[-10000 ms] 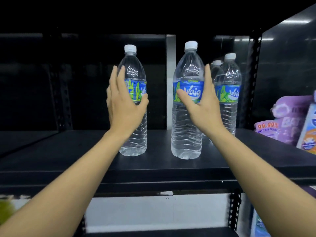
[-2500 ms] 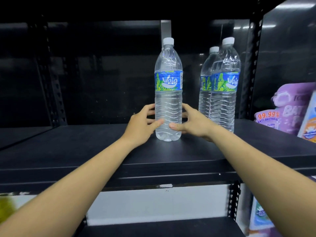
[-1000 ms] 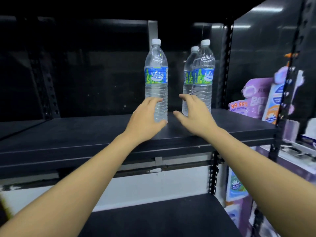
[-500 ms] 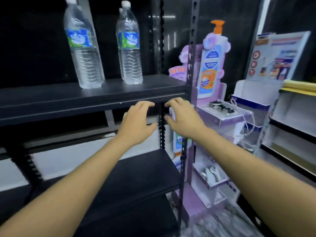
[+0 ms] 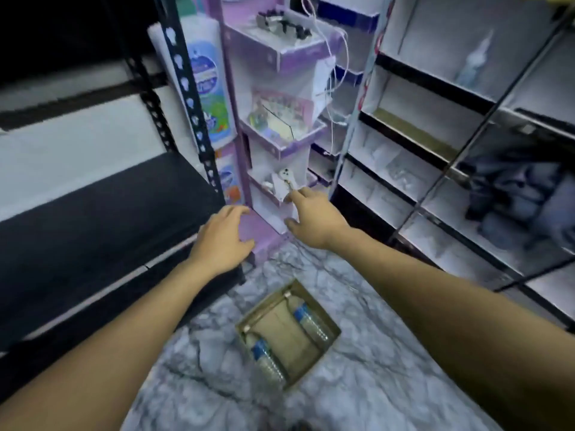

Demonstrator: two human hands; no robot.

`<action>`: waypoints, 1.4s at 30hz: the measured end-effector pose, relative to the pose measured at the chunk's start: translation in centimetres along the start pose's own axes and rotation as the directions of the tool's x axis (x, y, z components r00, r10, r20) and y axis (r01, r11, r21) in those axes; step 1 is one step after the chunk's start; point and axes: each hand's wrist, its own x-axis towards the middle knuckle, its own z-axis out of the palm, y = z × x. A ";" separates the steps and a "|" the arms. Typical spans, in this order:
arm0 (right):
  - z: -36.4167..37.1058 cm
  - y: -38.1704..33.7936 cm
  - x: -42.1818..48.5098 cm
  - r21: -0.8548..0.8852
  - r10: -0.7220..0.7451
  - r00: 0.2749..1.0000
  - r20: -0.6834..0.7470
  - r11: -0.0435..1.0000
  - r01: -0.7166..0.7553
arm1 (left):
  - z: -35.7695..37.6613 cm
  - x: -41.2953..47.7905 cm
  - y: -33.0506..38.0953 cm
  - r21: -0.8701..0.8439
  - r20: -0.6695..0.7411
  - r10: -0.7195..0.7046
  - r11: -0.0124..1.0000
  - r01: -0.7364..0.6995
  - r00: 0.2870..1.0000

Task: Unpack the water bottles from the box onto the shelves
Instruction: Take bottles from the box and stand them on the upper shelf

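Note:
An open cardboard box point(image 5: 314, 363) lies on the marbled floor below my arms. Two clear water bottles with blue labels lie in it: one point(image 5: 265, 357) along its left side, one point(image 5: 310, 320) along its right side. My left hand point(image 5: 222, 237) and my right hand point(image 5: 311, 217) hover in the air above and beyond the box, fingers loosely spread, holding nothing. The black shelf point(image 5: 93, 225) is on the left; the bottles standing on its upper level are out of view.
A purple display stand point(image 5: 273, 132) with small items stands just past my hands. White shelving point(image 5: 435, 169) fills the right side. A black perforated upright point(image 5: 189, 101) marks the black rack's corner. Marbled floor point(image 5: 357, 399) surrounds the box.
My view has swung down and right from the shelf with the standing bottles to the floor, bringing the box into sight. Both hands have dropped with it, still empty.

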 end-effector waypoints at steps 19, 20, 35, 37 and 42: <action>44.4 22.6 1.3 -0.104 0.195 0.768 0.611 0.981 -0.167 | 47.9 -3.9 -16.8 0.105 0.513 -0.405 0.905 0.413 0.757; 46.4 23.5 1.6 -0.110 0.196 0.762 0.618 0.981 -0.163 | 50.3 -4.1 -17.2 0.127 0.515 -0.389 0.916 0.381 0.763; 69.5 34.8 5.2 -0.235 0.215 0.746 0.630 0.969 -0.080 | 74.0 -0.4 -24.6 -0.163 0.363 -0.758 0.522 0.837 0.543; 71.4 34.8 5.1 -0.276 0.233 0.758 0.609 0.958 -0.073 | 75.8 0.3 -25.1 -0.181 0.353 -0.812 0.428 0.886 0.464; 74.6 33.0 3.3 -0.314 0.299 0.886 0.355 0.930 -0.188 | 78.0 0.5 -22.8 -0.047 0.192 -0.826 0.532 0.846 0.530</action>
